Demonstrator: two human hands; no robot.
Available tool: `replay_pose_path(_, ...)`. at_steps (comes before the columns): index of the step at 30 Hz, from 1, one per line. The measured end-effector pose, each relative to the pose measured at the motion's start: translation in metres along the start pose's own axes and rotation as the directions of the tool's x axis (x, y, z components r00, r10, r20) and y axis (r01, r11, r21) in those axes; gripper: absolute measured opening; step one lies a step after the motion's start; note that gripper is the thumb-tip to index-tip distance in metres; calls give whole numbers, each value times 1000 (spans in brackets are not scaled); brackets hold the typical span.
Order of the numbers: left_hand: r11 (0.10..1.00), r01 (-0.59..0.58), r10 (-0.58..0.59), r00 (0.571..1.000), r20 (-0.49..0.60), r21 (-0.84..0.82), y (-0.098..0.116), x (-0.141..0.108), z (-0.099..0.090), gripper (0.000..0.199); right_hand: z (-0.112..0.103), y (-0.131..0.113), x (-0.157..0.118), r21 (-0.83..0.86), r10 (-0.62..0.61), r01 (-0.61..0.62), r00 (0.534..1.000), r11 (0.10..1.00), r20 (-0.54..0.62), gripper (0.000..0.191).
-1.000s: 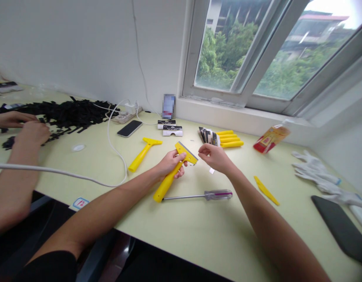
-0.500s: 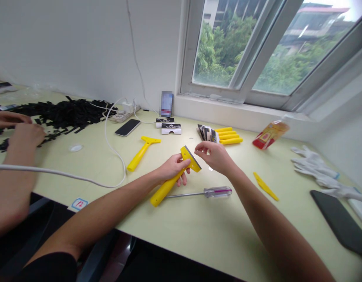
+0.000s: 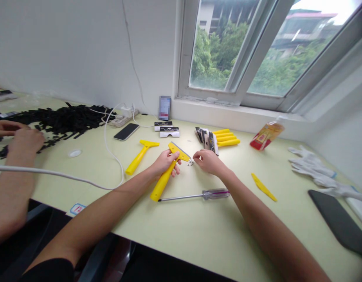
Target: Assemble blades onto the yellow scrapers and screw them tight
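looks forward and down from the wearer's head, over both forearms (image 3: 116, 203), onto the pale green tabletop (image 3: 181, 227); faces the white wall (image 3: 66, 51) and, to the right, the aluminium-framed window (image 3: 218, 55); sits near the left hand (image 3: 166, 161) and right hand (image 3: 208, 161), catching them around mid-view.

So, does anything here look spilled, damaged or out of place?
Nothing looks spilled or damaged. The black strips look untidy, strewn loosely by the co-worker's hands. Small metal pieces, apparently nuts, lie loose near the yellow scraper in the person's left hand, perhaps easily lost.
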State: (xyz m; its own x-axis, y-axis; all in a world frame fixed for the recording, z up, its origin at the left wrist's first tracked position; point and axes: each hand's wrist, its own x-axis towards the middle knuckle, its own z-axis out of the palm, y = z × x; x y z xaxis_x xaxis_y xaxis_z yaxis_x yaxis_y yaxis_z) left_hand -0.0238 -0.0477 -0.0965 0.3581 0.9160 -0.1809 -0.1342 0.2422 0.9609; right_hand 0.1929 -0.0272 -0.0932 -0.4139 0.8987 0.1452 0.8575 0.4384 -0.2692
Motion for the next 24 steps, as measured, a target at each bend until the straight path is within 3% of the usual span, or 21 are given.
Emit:
replay_pose_path(7,1000,-5,5,999,50,-12,-3,-1,1,33,4,-21,1,-105,38,-37,999,994,8,20)
replay_pose_path(15,1000,0,0,999,45,-11,-3,0,2,29,7,-24,5,-144,143,-139,990,980,14,20)
replay_pose_path(24,1000,-1,2,996,89,-16,-4,-3,5,32,10,-19,9,3,207,-207,977,978,52,14)
